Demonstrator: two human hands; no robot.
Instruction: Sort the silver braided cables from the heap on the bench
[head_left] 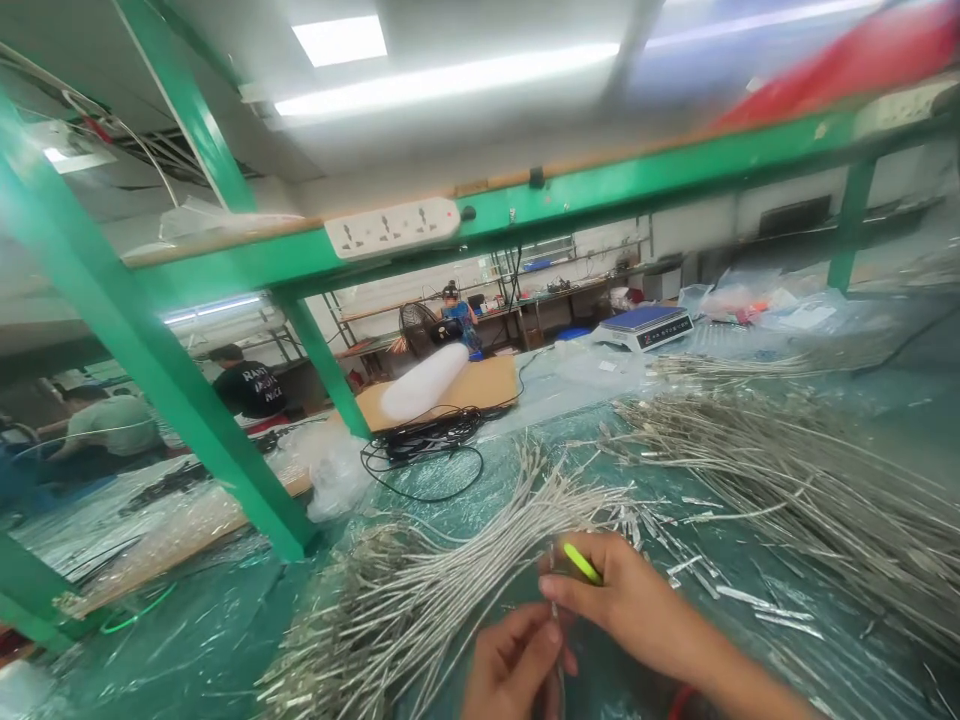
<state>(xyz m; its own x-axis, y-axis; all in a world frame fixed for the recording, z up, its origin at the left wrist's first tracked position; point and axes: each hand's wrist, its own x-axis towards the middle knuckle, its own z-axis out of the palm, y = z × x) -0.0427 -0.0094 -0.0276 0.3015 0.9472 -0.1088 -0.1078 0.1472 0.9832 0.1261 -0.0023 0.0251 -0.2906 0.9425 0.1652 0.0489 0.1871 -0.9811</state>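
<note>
Both hands are low in the middle, close to the person. The right hand [637,605] comes in from the right, with its fingers closed on a small yellow-green stick [583,564]. The stick lies slanted, from up-left to down-right, at the top of that hand.

The left hand [517,665] sits just below it and a bit to the left. Its thumb and fingers are pinched together on a thin silver wire [556,612]. The wire runs almost straight up and down, from the left hand up to the right fingertips, so both hands seem to touch it. The two hands are nearly touching. The left hand is the one nearer to the person.

Just to the left lies a big pile of silver wires [420,590] on the bench [225,640], which has a shiny green sheet over it. A second pile [787,470] lies farther off to the right. A black cord [427,440] and a scale [649,327] sit far back.
</note>
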